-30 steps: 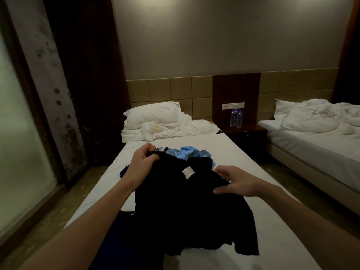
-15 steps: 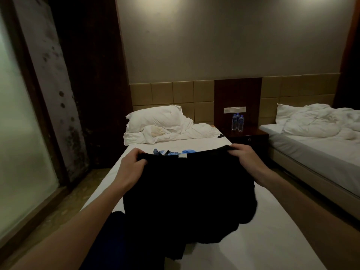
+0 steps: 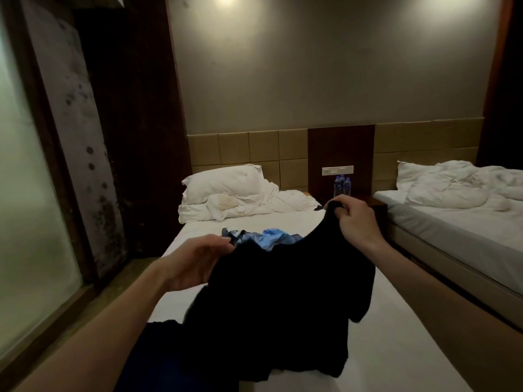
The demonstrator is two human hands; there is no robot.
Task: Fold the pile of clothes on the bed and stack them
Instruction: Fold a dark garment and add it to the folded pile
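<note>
Right hand (image 3: 357,219), right of centre, pinches the top edge of the black garment (image 3: 280,295) and holds it high. Left hand (image 3: 198,263), lower at centre-left, has its fingers at the opposite edge; grip unclear. The cloth slants down leftward between them, over the bed (image 3: 396,349).

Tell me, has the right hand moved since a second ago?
Yes. The right hand rose and went farther from the person, lifting the black garment toward the two water bottles.

Black garment (image 3: 277,292) over white bed (image 3: 396,349)
</note>
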